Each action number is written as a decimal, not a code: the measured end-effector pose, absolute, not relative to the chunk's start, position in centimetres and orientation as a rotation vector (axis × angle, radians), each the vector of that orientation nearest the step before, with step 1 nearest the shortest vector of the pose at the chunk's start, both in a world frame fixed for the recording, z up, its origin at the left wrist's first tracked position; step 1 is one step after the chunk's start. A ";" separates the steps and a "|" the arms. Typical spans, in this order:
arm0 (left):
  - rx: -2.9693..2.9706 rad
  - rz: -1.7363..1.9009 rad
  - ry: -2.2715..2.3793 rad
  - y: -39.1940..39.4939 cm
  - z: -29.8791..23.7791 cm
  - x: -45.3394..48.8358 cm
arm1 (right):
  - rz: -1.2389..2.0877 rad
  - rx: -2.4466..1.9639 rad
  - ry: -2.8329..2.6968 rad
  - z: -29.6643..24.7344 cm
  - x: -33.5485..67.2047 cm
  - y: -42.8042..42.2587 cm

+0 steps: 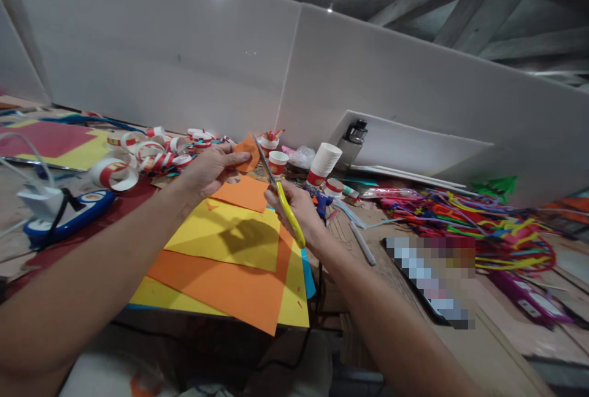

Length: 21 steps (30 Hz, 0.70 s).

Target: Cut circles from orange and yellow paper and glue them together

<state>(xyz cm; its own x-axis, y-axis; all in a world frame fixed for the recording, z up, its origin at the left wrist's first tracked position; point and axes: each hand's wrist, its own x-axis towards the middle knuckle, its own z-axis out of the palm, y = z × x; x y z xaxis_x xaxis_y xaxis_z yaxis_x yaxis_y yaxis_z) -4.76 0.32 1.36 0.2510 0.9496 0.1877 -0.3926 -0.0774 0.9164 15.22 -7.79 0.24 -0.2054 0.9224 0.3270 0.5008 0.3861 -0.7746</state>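
Note:
My left hand [212, 170] is raised over the table and pinches a small piece of orange paper [249, 153] between thumb and fingers. My right hand [297, 205] grips yellow-handled scissors [280, 193], whose blades point up toward the edge of that orange piece. Below both hands lies a stack of yellow and orange paper sheets [230, 256], with a smaller orange sheet [245, 193] on top at the far end.
Red-and-white paper cup rings [138, 158] pile up at the left, near a blue device with a white charger [64, 213]. A stack of paper cups [323, 165], a blue glue gun [321, 199], a dark bottle [353, 138] and tangled coloured pipe cleaners [483, 225] lie to the right.

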 end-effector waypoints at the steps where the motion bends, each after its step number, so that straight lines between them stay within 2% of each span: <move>1: 1.143 1.243 0.657 0.3 1.4 -4.9 | 0.671 -1.227 -1.852 0.3 15.2 -7.8; 21: 1.197 1.151 0.670 0.2 1.8 -5.2 | 0.813 -1.203 -1.862 0.9 15.2 -8.5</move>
